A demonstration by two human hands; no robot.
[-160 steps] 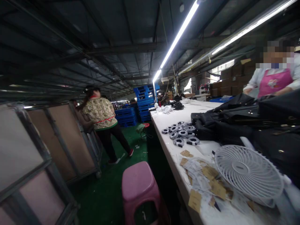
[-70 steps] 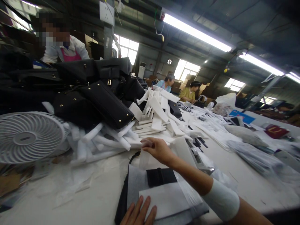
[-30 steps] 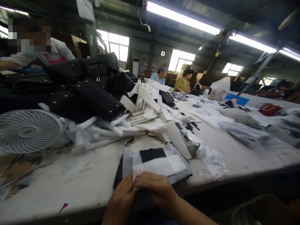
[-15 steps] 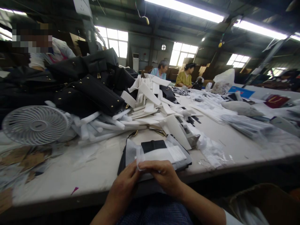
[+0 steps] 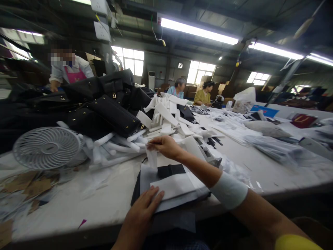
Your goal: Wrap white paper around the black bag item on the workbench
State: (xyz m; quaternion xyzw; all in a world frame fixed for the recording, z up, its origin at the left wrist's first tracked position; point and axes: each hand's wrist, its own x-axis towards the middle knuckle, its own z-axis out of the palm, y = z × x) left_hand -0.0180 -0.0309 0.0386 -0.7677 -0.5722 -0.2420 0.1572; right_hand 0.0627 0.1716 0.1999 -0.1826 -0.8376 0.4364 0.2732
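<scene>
A black bag (image 5: 135, 194) lies near the table's front edge, with translucent wrapping and a white sheet (image 5: 174, 189) over most of it. Between the layers a black panel (image 5: 171, 170) shows. My left hand (image 5: 143, 210) rests on the lower left corner of the white sheet, its fingers stretched out. Reaching across above the bag, my right hand (image 5: 166, 146) pinches the top of a thin translucent strip (image 5: 152, 159). The strip hangs down toward the bag's upper left side; whether its lower end is attached, I cannot tell.
Black bags (image 5: 114, 114) and white foam pieces (image 5: 166, 114) are piled behind. A fan (image 5: 48, 147) stands left, above cardboard scraps (image 5: 23, 184). Clear plastic bags (image 5: 273, 147) lie to the right. A person in a pink apron (image 5: 74, 73) stands across the table; two others sit farther back.
My right hand has moved up and away from my left, drawing the translucent strip upward. My left hand has come down onto the white sheet. The view has tilted slightly upward.
</scene>
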